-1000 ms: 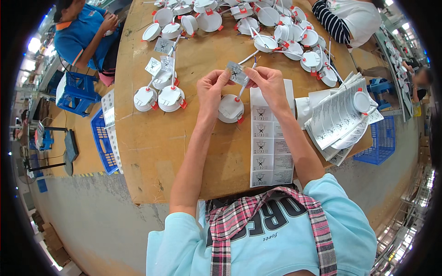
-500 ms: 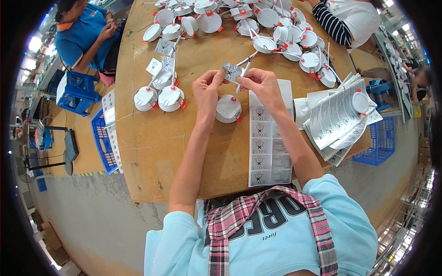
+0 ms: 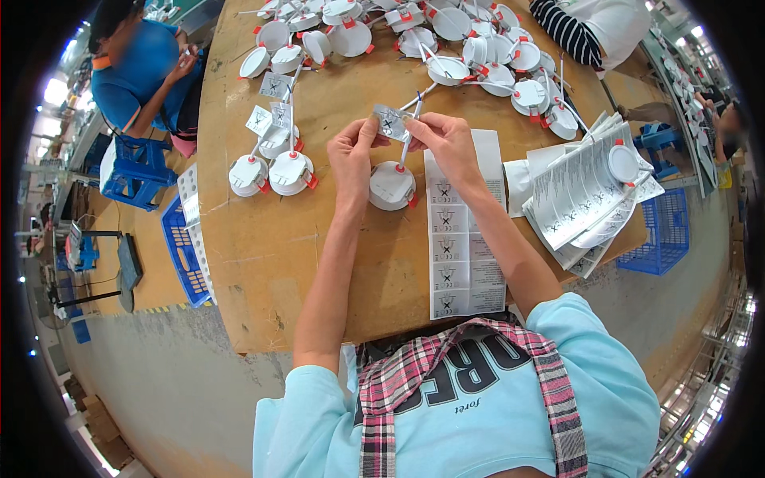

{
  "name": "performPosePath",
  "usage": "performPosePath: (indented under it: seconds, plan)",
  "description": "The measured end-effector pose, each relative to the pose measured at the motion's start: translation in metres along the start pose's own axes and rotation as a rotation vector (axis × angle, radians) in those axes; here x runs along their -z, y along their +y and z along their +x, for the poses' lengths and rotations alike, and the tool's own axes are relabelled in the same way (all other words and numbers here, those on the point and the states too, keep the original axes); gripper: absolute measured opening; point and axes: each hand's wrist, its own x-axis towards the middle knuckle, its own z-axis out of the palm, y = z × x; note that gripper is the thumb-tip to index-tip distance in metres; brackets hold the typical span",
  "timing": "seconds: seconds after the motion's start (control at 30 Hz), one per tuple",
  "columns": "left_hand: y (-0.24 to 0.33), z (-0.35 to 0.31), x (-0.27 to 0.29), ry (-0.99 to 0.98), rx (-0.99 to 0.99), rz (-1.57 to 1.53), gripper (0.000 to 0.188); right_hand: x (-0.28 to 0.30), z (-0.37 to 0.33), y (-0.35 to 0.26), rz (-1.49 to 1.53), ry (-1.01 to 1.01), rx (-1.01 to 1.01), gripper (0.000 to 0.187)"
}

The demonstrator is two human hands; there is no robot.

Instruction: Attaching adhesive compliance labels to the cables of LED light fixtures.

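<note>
Head view: my left hand (image 3: 349, 159) pinches the silver label (image 3: 388, 122), my right hand (image 3: 453, 151) pinches where it meets the white cable (image 3: 405, 150); the round downlight (image 3: 391, 189) sits on the table (image 3: 275, 247) just below. Looks like label-wrapping; next move calls for aligned edges, pressed flat.

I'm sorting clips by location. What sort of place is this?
Probably a factory assembly workshop: many round white fixtures crowd the far end of a large table, a sheet of labels lies nearer, and co-workers appear on both sides.
</note>
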Motion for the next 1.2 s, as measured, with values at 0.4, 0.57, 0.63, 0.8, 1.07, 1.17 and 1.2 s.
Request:
performPosePath:
  seconds: [0.4,0.57,0.63,0.8,1.07,1.17,1.2]
  plan:
    - [0.015,-0.044,-0.011,-0.221,-0.474,0.991,0.047,0.009,0.002,-0.013,0.163,0.134,0.019,0.024]
    - [0.034,-0.041,0.010,-0.290,-0.196,0.607,0.045,0.011,0.000,-0.019,0.225,0.023,0.093,0.036]
    - [0.046,-0.043,0.018,-0.350,0.137,0.269,0.043,0.023,0.005,-0.020,0.201,0.046,0.144,0.048]
    - [0.038,-0.054,0.029,-0.467,0.270,-0.607,0.052,0.023,0.006,-0.023,0.202,-0.019,0.142,0.048]
    - [0.038,-0.063,0.029,-0.566,0.352,-0.574,0.049,0.030,0.006,-0.021,0.102,-0.349,0.013,0.030]
    - [0.037,-0.064,0.035,-0.550,0.362,-0.564,0.050,0.036,0.008,-0.021,0.169,-0.390,-0.025,0.024]
    - [0.036,-0.064,0.038,-0.536,0.362,-0.591,0.051,0.038,0.009,-0.020,0.180,-0.440,-0.034,0.026]
